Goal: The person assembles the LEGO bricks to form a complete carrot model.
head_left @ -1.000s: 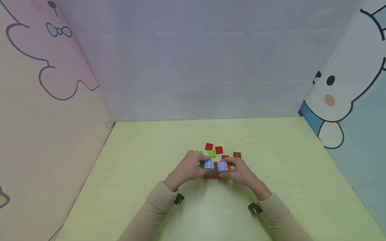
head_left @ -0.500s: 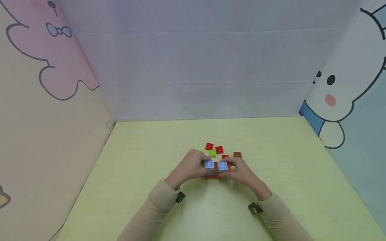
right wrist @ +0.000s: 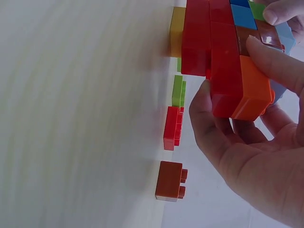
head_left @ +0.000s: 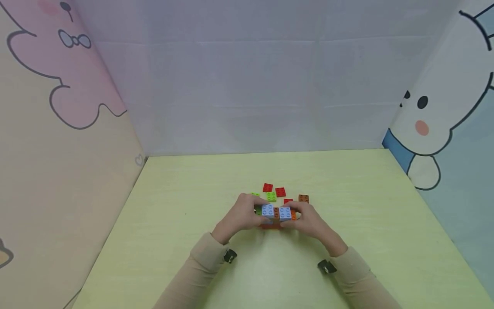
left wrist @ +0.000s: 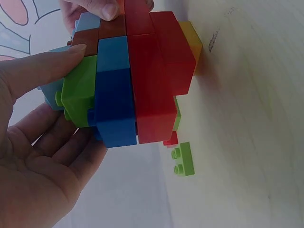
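Note:
A stacked block of toy building bricks (head_left: 276, 213) is held between both hands in the head view. Its layers show yellow at the base, then red bricks (left wrist: 153, 90), blue, brown, green and orange, with two light blue bricks on top. My left hand (head_left: 243, 213) grips the left end, thumb across a green brick (left wrist: 80, 88) and a brown one, fingers behind. My right hand (head_left: 310, 222) grips the other end, its thumb by an orange brick (right wrist: 254, 88) and its fingers curled round the far side. Part of the stack is hidden by the fingers.
Behind the stack lie loose bricks: red ones (head_left: 268, 187), a lime green one (head_left: 271, 196) and a brown one (head_left: 303, 198). The pale wooden table (head_left: 185, 184) meets a light cloth backdrop (head_left: 247, 86), with cartoon-printed panels at both sides.
The left hand and wrist rock slightly right, then back left, at the stack's left end. The right hand and the loose bricks stay in place.

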{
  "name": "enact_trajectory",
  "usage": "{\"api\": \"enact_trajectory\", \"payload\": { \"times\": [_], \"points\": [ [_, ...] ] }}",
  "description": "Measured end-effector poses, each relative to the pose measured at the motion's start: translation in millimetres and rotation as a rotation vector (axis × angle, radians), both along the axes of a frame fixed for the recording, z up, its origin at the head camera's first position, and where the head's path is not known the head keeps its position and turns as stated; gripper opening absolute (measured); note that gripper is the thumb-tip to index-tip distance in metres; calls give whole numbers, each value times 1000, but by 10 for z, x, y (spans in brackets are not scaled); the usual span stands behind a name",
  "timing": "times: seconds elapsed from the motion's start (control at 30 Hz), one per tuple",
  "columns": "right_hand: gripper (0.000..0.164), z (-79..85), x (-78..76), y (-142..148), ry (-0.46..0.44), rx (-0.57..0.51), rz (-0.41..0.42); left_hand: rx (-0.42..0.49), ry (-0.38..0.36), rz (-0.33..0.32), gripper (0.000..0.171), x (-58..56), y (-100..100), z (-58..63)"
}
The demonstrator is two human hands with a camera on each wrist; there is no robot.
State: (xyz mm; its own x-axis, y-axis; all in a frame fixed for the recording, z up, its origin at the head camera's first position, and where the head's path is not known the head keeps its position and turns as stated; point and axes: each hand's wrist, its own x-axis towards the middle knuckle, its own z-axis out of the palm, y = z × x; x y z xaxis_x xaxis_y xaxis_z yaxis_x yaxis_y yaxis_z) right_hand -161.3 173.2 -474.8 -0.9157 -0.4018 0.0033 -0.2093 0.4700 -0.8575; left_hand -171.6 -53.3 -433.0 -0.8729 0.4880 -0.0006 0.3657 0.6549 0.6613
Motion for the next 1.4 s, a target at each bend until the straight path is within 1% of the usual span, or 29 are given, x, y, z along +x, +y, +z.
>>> {"api": "enact_trajectory", "payload": {
  "times": [0.27, 0.5, 0.6, 0.7, 0.93, 1.03, 1.2, 1.3, 1.4],
  "points": [
    [33, 10, 10, -12, 7, 19, -5, 62, -65, 44, 37, -11, -34, -106],
    [33, 40, 19, -14, 7, 37, -13, 113, -95, 59, 35, -15, -43, -192],
    [33, 43, 17, -18, 13, 40, -6, 120, -89, 64, 36, -4, -59, -218],
    [33, 40, 16, -23, 23, 49, 5, 123, -73, 55, 38, 5, -85, -248],
    [33, 49, 18, -32, 22, 87, -3, 64, -33, 46, 40, 23, -163, -338],
    [35, 44, 20, -32, 15, 102, -18, 59, -25, 40, 40, 25, -185, -367],
    [36, 15, 30, -41, 37, 133, -49, 78, -35, 29, 37, 21, -199, -364],
    [38, -6, 43, -50, 67, 153, -68, 81, -30, 22, 38, 19, -198, -348],
    [41, -13, 61, -50, 77, 166, -85, 75, -24, 20, 37, 19, -193, -339]
  ]
}}
